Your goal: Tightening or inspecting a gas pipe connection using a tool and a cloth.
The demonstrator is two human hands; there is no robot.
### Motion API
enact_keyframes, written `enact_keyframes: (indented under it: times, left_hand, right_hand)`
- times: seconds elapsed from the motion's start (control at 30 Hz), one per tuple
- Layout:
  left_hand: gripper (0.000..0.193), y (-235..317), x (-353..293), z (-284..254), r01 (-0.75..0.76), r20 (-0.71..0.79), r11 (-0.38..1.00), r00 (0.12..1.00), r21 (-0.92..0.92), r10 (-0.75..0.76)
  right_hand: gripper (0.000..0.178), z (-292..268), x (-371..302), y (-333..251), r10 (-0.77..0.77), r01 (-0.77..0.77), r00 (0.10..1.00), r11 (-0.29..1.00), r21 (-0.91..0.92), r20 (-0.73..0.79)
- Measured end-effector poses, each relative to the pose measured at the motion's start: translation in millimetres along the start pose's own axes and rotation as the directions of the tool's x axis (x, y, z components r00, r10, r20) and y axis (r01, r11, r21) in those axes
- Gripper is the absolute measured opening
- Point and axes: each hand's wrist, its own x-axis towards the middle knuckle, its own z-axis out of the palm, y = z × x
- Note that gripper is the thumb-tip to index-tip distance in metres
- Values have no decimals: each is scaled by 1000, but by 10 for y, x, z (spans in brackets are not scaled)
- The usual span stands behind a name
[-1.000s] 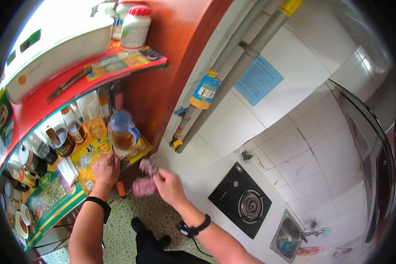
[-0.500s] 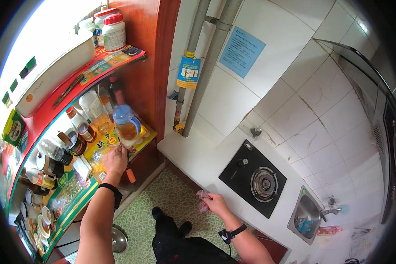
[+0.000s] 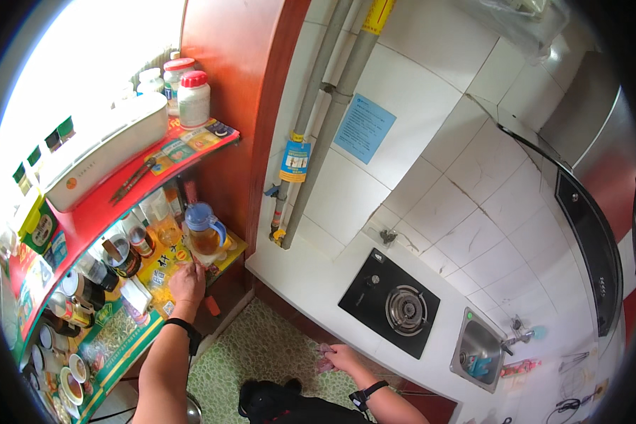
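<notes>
My left hand (image 3: 189, 284) is closed over the yellow front part of the lower shelf (image 3: 113, 339), just in front of a blue-lidded jug (image 3: 203, 239) of amber liquid. Its fingers curl away from view, so what they hold, if anything, is hidden. An orange handle-like piece (image 3: 212, 305) shows beside that hand; whether the two are joined I cannot tell. Over the floor by the counter's edge, my right hand (image 3: 344, 358) grips a crumpled pinkish cloth (image 3: 324, 359). Bottles, including a clear one (image 3: 164, 225), stand behind the left hand.
Jars and small bowls (image 3: 71, 385) crowd the shelf's near left. A red upper shelf (image 3: 124, 191) carries a long white box (image 3: 106, 152) and a red-capped bottle (image 3: 193, 99). On the right, the white counter (image 3: 297, 275) has a gas hob (image 3: 391, 304) and a sink (image 3: 475, 353).
The view has shifted, so shelves and wall sit lower and the hob further left. My left hand stays by the jug, and my right hand still holds the cloth.
</notes>
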Motion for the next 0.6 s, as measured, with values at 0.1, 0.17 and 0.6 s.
enact_keyframes:
  times: [0.1,0.17,0.6]
  left_hand:
    - [37,-52,3,-13,-11,-24,998,1000,-55,10]
    - [37,-51,-4,-36,0,-7,997,1000,-79,-1]
    - [39,-42,83,-143,60,125,991,991,-116,-46]
  right_hand:
    - [22,65,-76,-12,94,-94,996,996,-9,8]
    - [23,129,-151,42,155,-155,988,988,-2,13]
    - [32,569,-974,414,256,-245,966,950,192,-38]
